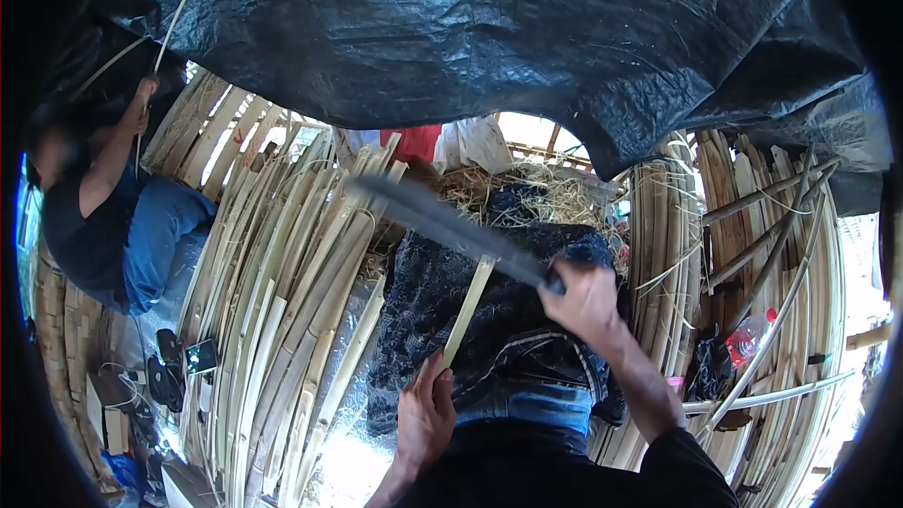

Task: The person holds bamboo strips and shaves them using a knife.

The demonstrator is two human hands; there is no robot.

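Observation:
My right hand (pixel 585 303) is closed round the handle of a machete (pixel 442 224), whose long dark blade points up and to the left, slightly blurred. Upright in my left hand (pixel 426 411) is a short bamboo strip (pixel 467 315), gripped near its lower end. The strip's top end meets or lies just under the blade near the handle; I cannot tell if they touch. Beneath both hands a dark patterned cloth (pixel 414 320) covers my lap.
Long bamboo strips (pixel 273 320) lie left of me, and more bamboo (pixel 663 226) lies right. A seated person (pixel 103 198) at left holds a thin strip. Shavings (pixel 470 193) are heaped ahead. A black tarp (pixel 451 28) hangs overhead. A plastic bottle (pixel 750 337) lies at right.

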